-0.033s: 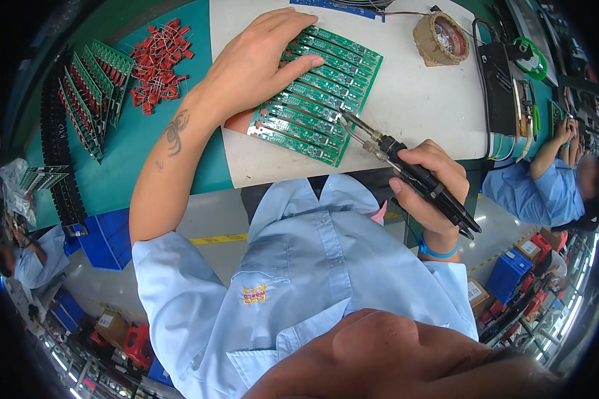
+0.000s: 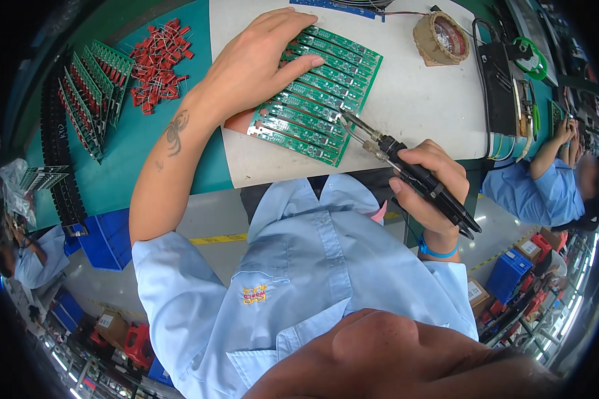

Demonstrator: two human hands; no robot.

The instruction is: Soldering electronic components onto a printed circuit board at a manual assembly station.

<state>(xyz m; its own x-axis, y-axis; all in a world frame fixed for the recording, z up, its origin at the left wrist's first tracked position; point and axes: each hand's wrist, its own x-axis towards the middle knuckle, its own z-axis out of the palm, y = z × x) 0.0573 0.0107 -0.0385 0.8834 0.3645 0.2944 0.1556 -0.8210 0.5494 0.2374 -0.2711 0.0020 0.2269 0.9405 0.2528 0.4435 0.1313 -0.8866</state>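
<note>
A green circuit board panel (image 2: pixel 313 126), divided into several narrow strips with small parts on them, lies at a slant on the white work sheet. My left hand (image 2: pixel 263 56) rests over its far left part, fingers stretched to the far edge and the thumb spread across the strips. In my right hand (image 2: pixel 446 166) is a black soldering iron (image 2: pixel 396 149) with a thin metal guide beside its tip. The tip meets the panel near its right edge; whether it touches a joint is too small to tell. An orange-brown flat piece shows under the panel's left corner.
Red parts with wire leads (image 2: pixel 160 60) lie heaped on the green mat (image 2: pixel 199 159). Left of them, several boards (image 2: pixel 96 86) stand upright along a black rack (image 2: pixel 53 133). A round tan pot (image 2: pixel 440 38) and a black soldering station (image 2: pixel 496 86) stand right. Co-workers sit at both sides.
</note>
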